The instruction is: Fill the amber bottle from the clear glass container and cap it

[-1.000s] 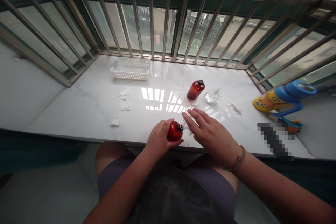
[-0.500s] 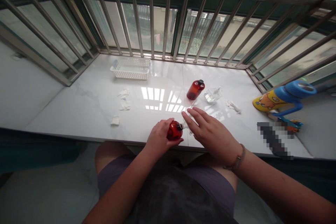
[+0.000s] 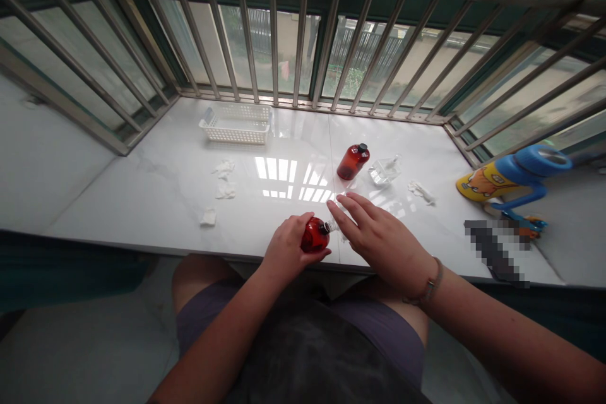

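My left hand (image 3: pixel 288 246) is wrapped round a small red bottle (image 3: pixel 314 235) that lies tilted near the front edge of the white marble sill (image 3: pixel 156 196). Its open neck points right, toward a small clear container (image 3: pixel 337 227) mostly hidden under my right hand (image 3: pixel 379 240). My right hand's fingers curl over that clear piece, holding it at the bottle's mouth. A second red bottle (image 3: pixel 353 161) with a black cap stands further back. Beside it lies a clear bottle (image 3: pixel 384 170).
A white plastic basket (image 3: pixel 237 124) sits at the back left by the metal window bars (image 3: pixel 274 44). Several crumpled white tissue bits (image 3: pixel 223 180) lie on the left, another tissue bit (image 3: pixel 420 190) on the right. A yellow and blue kids' flask (image 3: pixel 514 175) lies at the right edge.
Almost nothing has moved. My right hand's fingers have shifted slightly on the clear piece at the bottle's neck.
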The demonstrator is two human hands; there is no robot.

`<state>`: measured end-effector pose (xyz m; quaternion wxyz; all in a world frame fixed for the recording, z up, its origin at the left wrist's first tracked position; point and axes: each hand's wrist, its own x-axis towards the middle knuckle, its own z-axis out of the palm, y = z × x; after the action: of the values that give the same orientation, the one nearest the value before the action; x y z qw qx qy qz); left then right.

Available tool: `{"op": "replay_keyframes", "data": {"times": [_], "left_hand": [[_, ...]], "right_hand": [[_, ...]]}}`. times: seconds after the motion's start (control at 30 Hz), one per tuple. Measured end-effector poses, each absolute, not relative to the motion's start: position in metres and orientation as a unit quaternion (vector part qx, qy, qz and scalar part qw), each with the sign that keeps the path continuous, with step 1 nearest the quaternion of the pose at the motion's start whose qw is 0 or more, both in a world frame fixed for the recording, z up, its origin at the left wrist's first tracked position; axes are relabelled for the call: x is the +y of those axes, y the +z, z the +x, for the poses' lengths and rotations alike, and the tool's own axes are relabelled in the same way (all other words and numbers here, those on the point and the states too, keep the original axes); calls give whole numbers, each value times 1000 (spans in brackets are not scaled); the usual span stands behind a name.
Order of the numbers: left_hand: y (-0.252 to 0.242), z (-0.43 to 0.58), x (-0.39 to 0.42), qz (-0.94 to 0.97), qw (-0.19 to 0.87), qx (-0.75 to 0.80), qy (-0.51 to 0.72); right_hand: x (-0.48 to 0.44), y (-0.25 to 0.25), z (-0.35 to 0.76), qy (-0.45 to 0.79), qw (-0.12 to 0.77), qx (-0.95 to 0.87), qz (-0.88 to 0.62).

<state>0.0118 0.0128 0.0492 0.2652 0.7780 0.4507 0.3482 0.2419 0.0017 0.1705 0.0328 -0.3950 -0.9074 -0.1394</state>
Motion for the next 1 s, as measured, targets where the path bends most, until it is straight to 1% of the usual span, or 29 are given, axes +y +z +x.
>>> {"op": "replay_keyframes", "data": {"times": [1.0], "left_hand": [[47, 12, 13, 778, 264, 450, 350]], "right_hand": [[3, 176, 241, -167, 23, -913, -372]]}}
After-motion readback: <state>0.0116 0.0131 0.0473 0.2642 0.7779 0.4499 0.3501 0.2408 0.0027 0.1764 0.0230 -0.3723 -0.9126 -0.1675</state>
